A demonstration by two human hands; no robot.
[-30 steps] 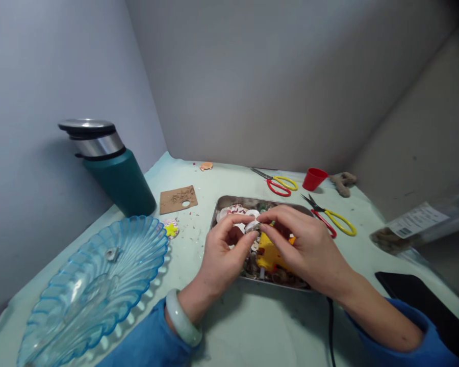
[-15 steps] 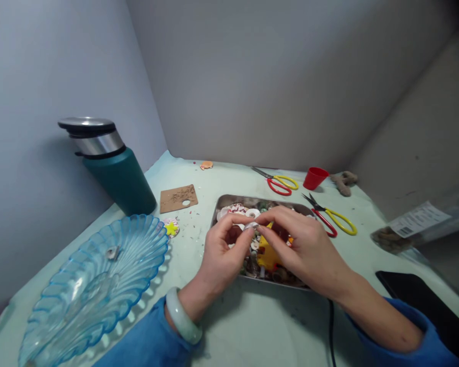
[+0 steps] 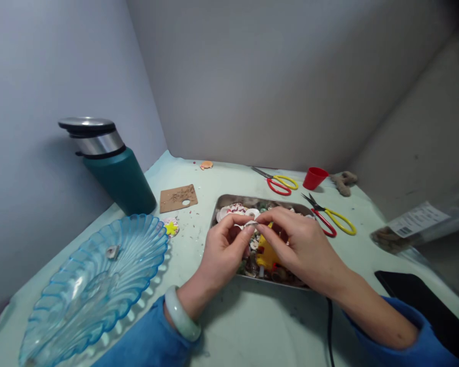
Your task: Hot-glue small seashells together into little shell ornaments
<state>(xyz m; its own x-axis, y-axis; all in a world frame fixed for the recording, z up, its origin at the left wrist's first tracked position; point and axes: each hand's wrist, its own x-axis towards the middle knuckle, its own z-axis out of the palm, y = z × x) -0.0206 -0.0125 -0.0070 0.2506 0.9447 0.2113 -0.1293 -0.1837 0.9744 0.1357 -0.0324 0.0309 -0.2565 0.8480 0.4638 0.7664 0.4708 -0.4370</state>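
Observation:
My left hand [image 3: 222, 252] and my right hand [image 3: 298, 244] meet over a metal tray [image 3: 224, 201] filled with small shells, beads and a yellow piece [image 3: 266, 256]. The fingertips of both hands pinch one small pale shell-like piece [image 3: 251, 224] between them, just above the tray's contents. A pale bangle sits on my left wrist [image 3: 179, 317], and both sleeves are blue.
A blue glass shell-shaped dish [image 3: 87, 285] lies at the left with a small item in it. Behind it stands a teal flask [image 3: 112, 165]. A brown card [image 3: 178, 198], two pairs of scissors [image 3: 279, 182] [image 3: 334, 218], a red cup [image 3: 313, 178] and a black phone [image 3: 424, 300] lie around.
Both hands have shifted very slightly toward me while keeping their pinch on the small piece. Nothing else has moved.

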